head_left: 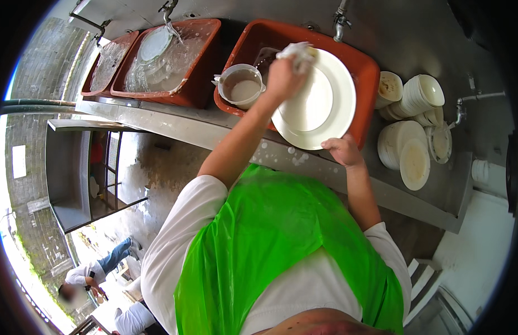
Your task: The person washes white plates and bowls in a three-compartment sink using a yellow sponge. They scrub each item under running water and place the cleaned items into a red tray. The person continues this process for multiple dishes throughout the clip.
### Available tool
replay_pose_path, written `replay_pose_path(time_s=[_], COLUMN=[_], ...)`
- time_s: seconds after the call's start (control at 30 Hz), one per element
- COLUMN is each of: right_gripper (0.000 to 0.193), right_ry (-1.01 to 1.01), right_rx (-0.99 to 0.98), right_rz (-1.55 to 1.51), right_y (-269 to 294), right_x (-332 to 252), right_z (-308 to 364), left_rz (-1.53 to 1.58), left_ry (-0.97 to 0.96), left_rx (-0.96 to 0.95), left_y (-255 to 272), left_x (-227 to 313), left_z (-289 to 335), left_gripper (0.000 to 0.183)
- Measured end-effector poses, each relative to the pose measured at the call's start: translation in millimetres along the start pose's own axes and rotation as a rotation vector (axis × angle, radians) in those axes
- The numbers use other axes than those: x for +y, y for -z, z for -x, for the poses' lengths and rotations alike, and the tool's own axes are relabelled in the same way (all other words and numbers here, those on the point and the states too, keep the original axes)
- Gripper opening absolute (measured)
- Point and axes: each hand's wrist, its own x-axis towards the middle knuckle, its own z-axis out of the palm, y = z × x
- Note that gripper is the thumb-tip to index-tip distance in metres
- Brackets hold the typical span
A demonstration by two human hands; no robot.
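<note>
A large white plate (346,89) with a wide rim is tilted over the near side of a red-orange tub (366,61). My right hand (346,151) pinches its lower right rim, the thumb on top. My left hand (287,75), smeared by motion, presses a whitish scrubbing cloth (297,51) against the plate's upper left part; a yellowish bit shows beside the cloth. Left of the plate, a translucent plastic pitcher (242,86) with cloudy liquid sits in the same tub. The plate hides much of the tub's inside.
Two more red tubs stand leftward: one (209,61) holds plates under a running tap (168,11), the other (89,84) foamy water. Stacked bowls (423,92) and used plates (413,162) stand on the steel counter (437,206) at right. Other people (83,276) are at lower left.
</note>
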Motion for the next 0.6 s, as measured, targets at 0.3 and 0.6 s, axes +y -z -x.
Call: replay_pose_path(time_s=[0.3,0.6], right_gripper=[0.045,0.055], right_ry=[-0.023,0.26], right_rx=[0.067,0.096], right_rz=[-0.122,-0.309], right_y=[-26,-17], right_x=[-17,-54], right_z=[2,-1], left_rz=[-0.005,0.117], left_ry=[-0.597,-0.566], left_rx=[0.227,-0.041], left_y=[-24,-44], left_x=[-19,-59], left_z=[-12,50], left_gripper=[0.045,0.043])
